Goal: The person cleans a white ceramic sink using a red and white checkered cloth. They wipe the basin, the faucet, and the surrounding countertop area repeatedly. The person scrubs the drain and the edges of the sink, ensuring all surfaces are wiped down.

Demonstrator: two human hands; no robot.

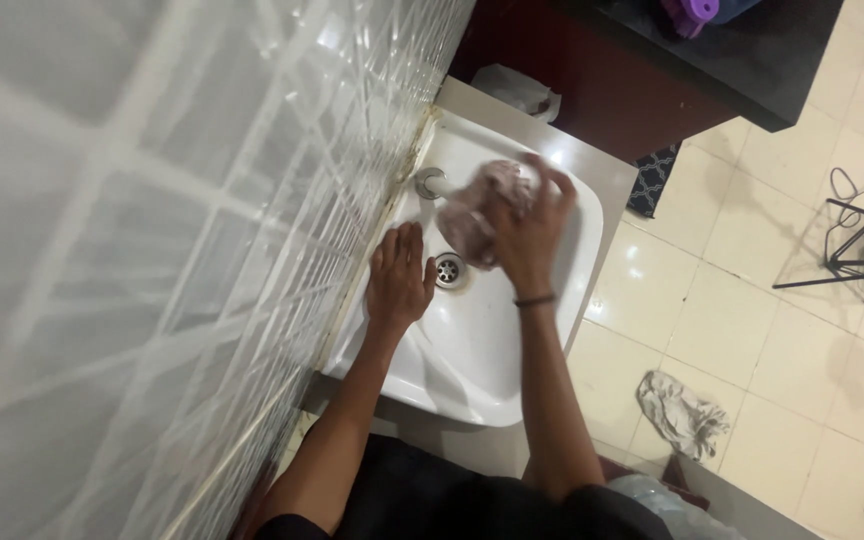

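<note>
Cloth (pixel 482 205) — crumpled, pinkish-grey, wet-looking — bunched under right hand (pixel 529 235) in sink (pixel 512 385).

Glossy ceramic sink (pixel 512 385); metal drain (pixel 449 269); shiny wall tiles (pixel 152 200).

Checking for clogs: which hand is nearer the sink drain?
Left. The left hand rests flat beside the drain; the right hand holds a crumpled cloth just above it.

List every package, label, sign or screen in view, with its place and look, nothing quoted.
No labels, signs or screens show.
Crumpled clear plastic bag: on the ledge beyond the white sink, whitish.
Clear plastic bag: on the floor at the bottom edge, crumpled.
Right hand holds a wet pinkish bundle.
</note>
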